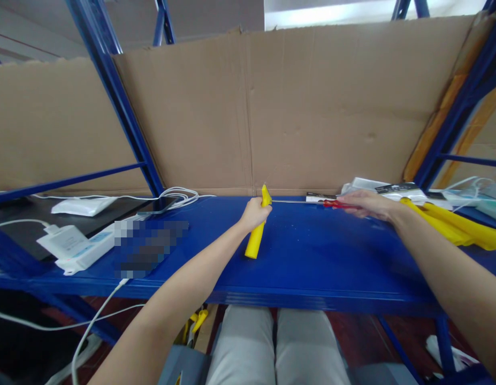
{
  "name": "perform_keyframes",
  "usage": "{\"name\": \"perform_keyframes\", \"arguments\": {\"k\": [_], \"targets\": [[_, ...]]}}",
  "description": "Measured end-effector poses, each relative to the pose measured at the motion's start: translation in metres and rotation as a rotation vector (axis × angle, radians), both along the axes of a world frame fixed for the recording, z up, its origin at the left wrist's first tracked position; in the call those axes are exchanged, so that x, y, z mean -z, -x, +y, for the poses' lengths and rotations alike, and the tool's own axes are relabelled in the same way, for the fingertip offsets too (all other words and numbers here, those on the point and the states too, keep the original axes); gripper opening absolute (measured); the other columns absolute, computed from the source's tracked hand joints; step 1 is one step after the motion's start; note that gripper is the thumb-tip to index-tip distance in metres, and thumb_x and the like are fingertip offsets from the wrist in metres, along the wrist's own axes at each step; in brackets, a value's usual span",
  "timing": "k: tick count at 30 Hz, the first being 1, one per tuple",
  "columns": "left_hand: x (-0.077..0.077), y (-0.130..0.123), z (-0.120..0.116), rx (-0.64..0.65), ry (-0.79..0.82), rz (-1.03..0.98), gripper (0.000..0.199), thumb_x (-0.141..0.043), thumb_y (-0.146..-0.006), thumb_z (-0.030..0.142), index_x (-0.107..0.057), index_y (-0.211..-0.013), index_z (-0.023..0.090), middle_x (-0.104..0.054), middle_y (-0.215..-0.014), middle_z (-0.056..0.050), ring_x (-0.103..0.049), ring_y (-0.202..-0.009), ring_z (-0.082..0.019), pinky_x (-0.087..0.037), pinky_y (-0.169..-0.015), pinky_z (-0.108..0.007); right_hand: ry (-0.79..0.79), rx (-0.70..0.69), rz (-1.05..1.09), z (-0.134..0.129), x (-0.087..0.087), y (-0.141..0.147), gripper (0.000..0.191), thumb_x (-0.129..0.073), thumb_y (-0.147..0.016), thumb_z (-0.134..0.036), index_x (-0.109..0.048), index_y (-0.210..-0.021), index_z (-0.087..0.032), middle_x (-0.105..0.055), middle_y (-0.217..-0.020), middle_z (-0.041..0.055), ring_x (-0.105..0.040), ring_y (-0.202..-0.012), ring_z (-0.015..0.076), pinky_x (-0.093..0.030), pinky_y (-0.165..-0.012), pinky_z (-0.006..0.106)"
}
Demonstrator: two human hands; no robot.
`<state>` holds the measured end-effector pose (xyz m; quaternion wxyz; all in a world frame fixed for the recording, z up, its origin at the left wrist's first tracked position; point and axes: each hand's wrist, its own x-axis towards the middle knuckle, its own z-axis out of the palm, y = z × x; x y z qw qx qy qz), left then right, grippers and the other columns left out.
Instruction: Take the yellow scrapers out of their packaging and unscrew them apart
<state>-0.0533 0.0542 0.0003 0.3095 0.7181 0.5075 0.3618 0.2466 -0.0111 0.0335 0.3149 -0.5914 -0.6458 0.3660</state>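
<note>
My left hand point(253, 214) is closed around a yellow plastic tube-like handle point(254, 243) with an angled, pointed upper end. It holds the piece tilted above the middle of the blue shelf point(312, 267). In my right hand point(366, 203) is a screwdriver point(332, 204) with a red handle, lying level. Its long thin shaft points left, and the tip reaches the upper part of the yellow handle. Whether the tip is inside the piece or just against it, I cannot tell.
Several yellow handles point(468, 230) lie at the right, beside white packets point(404, 191). A white power strip point(95, 243) with a charger point(65, 240), a blurred-out item point(151, 248) and a coiled white cable point(183, 198) are at the left. Cardboard point(312, 107) walls the back.
</note>
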Motion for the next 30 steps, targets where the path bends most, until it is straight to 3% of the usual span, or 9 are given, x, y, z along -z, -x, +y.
{"name": "perform_keyframes", "arguments": {"k": [2,7,13,17,24,30], "targets": [[0.002,0.0,0.001,-0.004,0.022,-0.015,0.01,-0.049,-0.075,0.008,-0.053,-0.07,0.015,-0.047,-0.044,0.004,-0.048,-0.039,-0.011,-0.039,-0.045,-0.022,-0.016,0.004,-0.067,0.0,-0.002,0.0,0.059,-0.066,-0.058,-0.076,-0.053,-0.062,-0.019,-0.037,-0.051,-0.0043,-0.028,-0.044,0.0067,-0.019,-0.04,0.024],[0.001,0.001,-0.001,-0.017,0.047,-0.009,0.01,-0.048,-0.075,0.007,-0.054,-0.071,0.014,-0.046,-0.044,0.004,-0.047,-0.039,-0.011,-0.039,-0.045,-0.022,-0.066,-0.087,-0.247,0.003,-0.002,-0.004,0.071,-0.064,-0.057,-0.078,-0.066,-0.098,-0.02,-0.055,-0.064,-0.0001,-0.046,-0.055,0.0119,-0.033,-0.048,0.025],[0.001,0.0,-0.005,-0.032,0.063,0.007,0.009,-0.049,-0.076,0.007,-0.056,-0.074,0.013,-0.047,-0.045,0.004,-0.047,-0.039,-0.011,-0.038,-0.045,-0.021,-0.254,-0.21,-0.531,0.008,-0.01,-0.005,0.056,-0.058,-0.067,-0.074,-0.064,-0.09,-0.023,-0.068,-0.087,0.0048,-0.06,-0.078,0.0206,-0.045,-0.068,0.031],[0.003,0.0,-0.006,-0.056,0.063,0.007,0.01,-0.05,-0.075,0.007,-0.057,-0.079,0.012,-0.047,-0.046,0.004,-0.048,-0.04,-0.012,-0.04,-0.047,-0.023,-0.331,-0.133,-0.659,0.013,-0.012,0.001,0.042,-0.06,-0.071,-0.059,-0.062,-0.091,-0.023,-0.069,-0.089,0.005,-0.062,-0.08,0.0217,-0.047,-0.071,0.032],[0.004,0.002,-0.006,-0.088,0.068,-0.051,0.011,-0.051,-0.076,0.007,-0.058,-0.084,0.011,-0.047,-0.048,0.004,-0.047,-0.039,-0.011,-0.04,-0.046,-0.022,-0.386,-0.026,-0.767,0.018,0.011,0.01,0.023,-0.055,-0.079,-0.041,-0.065,-0.087,-0.022,-0.072,-0.08,0.0064,-0.064,-0.069,0.0223,-0.046,-0.062,0.031],[0.003,0.001,-0.006,-0.096,0.073,-0.034,0.01,-0.051,-0.077,0.007,-0.058,-0.084,0.011,-0.049,-0.05,0.003,-0.049,-0.04,-0.011,-0.039,-0.046,-0.022,-0.532,0.029,-0.862,0.014,0.027,0.014,0.022,-0.051,-0.082,-0.033,-0.064,-0.095,-0.021,-0.072,-0.087,0.0091,-0.066,-0.077,0.0246,-0.046,-0.067,0.031]]}}
